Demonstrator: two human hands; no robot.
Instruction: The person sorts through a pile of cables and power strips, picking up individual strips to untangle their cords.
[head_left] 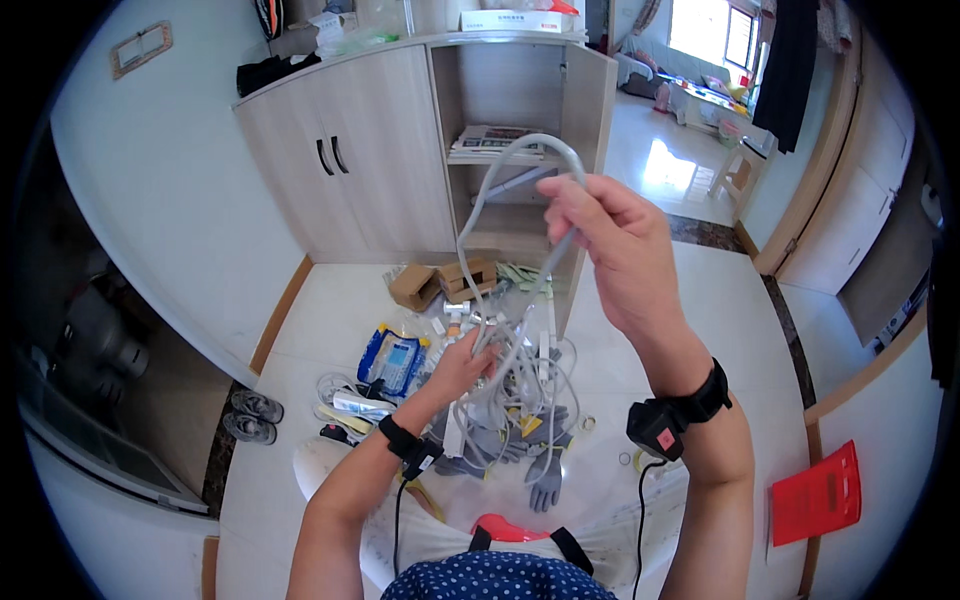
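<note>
A long grey cable (463,240) runs between my two hands and arches up in a loop in front of the cabinet. My raised right hand (625,235) pinches it between thumb and fingers, well above the floor. Lower and to the left, my left hand (462,368) is closed around the cable's lower strands. Below the hands lies a tangled heap of pale cords (520,385). Grey work gloves (545,482) lie under and beside that heap. Left of my left hand is a blue-and-clear package (393,362). Where the cable's ends lie is hidden in the tangle.
Small cardboard boxes (413,288) sit beyond the heap, before a wooden cabinet (385,160) whose right door (590,130) stands open. Newspapers (495,140) lie on its shelf. Shoes (252,416) rest at the left; a red folder (817,497) hangs at the right wall.
</note>
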